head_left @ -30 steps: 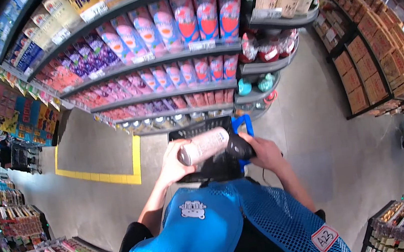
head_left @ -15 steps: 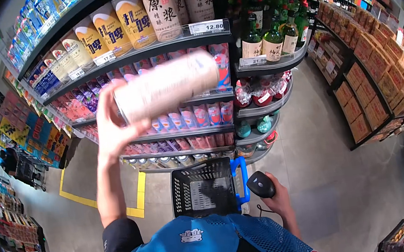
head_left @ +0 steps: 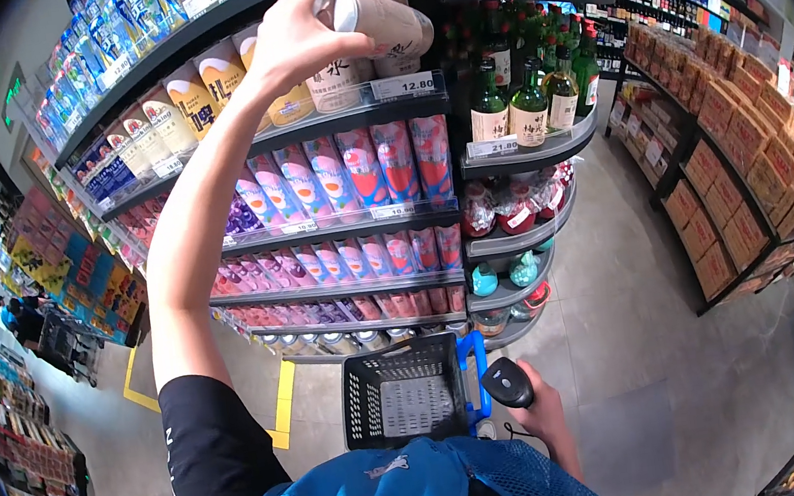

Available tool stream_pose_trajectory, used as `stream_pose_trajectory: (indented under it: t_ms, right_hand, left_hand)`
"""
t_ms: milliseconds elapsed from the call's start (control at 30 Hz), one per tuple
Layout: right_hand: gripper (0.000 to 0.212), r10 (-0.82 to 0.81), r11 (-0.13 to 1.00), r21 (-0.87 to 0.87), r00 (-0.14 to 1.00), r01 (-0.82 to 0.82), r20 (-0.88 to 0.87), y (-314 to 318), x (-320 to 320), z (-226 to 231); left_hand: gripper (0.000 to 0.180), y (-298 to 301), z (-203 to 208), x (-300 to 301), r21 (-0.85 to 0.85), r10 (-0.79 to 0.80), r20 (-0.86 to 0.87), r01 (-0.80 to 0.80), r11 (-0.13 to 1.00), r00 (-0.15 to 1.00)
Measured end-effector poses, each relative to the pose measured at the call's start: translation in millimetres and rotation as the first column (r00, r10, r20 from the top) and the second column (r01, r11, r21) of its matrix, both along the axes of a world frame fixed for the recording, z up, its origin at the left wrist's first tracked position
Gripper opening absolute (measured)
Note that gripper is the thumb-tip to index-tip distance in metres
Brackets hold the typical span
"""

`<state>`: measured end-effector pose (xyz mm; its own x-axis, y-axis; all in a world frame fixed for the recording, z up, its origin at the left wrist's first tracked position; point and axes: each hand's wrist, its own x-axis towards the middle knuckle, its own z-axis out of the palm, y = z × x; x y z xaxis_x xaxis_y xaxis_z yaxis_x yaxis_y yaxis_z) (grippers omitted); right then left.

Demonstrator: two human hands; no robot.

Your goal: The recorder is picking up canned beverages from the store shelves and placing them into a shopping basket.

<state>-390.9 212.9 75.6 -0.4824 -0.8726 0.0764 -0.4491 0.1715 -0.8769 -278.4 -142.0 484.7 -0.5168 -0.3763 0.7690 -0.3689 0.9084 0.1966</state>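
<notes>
My left hand (head_left: 294, 42) is raised to the far shelf, its fingers wrapped round the metal end of a large beige can (head_left: 393, 28) with dark characters. The can lies tilted, its other end pointing right into the shelf above a price tag (head_left: 403, 86). Another beige can (head_left: 335, 87) stands just below my hand, beside yellow beer cans (head_left: 192, 100). Low on the right, my right hand (head_left: 544, 411) grips a black handheld barcode scanner (head_left: 508, 383) with a dark cord.
A black shopping basket (head_left: 400, 357) with a blue handle (head_left: 475, 377) stands before the shelves. Pink and red cans (head_left: 362, 168) fill the lower tiers. Green glass bottles (head_left: 529, 108) stand on the rounded end shelf. Stacked brown boxes (head_left: 723, 198) line the aisle on the right.
My left hand has carried the beige can up and away from me, from in front of the lower tiers to the beer-can shelf. My right hand still holds the scanner.
</notes>
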Motion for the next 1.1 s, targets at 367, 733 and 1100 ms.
stream_pose_trajectory:
  t_ms: [367,733,1100]
  right_hand:
    - [0.063,0.004,0.998,-0.06,0.997,0.001,0.082,7,5,2]
    - [0.066,-0.071,0.997,-0.026,0.997,0.072,0.038,12,3,-10]
    - [0.069,-0.058,0.996,-0.069,0.997,0.062,0.054,16,6,-12]
  left_hand:
    - [0.076,-39,1,-35,-0.185,0.1,0.112,-0.078,0.98,0.989]
    - [0.078,-50,10,-53,-0.196,0.204,0.138,-0.175,0.965,0.969]
    - [0.074,-77,-15,-63,-0.219,0.243,-0.127,-0.266,0.939,0.962]
